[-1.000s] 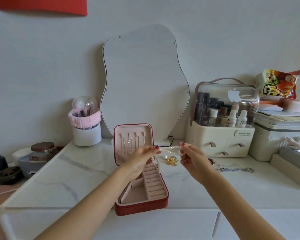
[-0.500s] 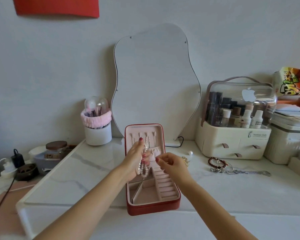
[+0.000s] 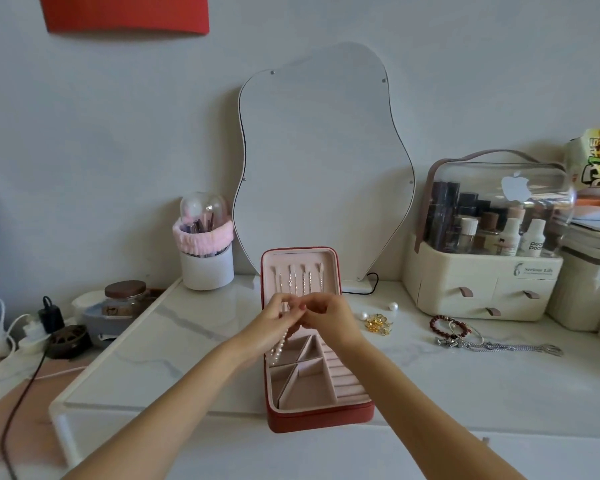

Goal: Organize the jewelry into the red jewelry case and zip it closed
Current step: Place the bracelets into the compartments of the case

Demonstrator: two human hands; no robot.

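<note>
White marble vanity top point(image 3: 174, 341), wavy mirror point(image 3: 319, 161) on the wall behind. Pearl strand point(image 3: 280, 344) dangles over the open red jewelry case point(image 3: 321, 419), top end pinched by left hand point(image 3: 274, 320) and right hand point(image 3: 321, 315) at the lid hooks, likely to hang it. Gold pieces point(image 3: 378, 323) and bracelets point(image 3: 454, 329) wait right of the case.

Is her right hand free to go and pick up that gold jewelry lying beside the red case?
Probably not yet. The right hand is busy holding the pearl strand together with the left hand. The gold jewelry lies close on the tabletop with nothing blocking it.
</note>
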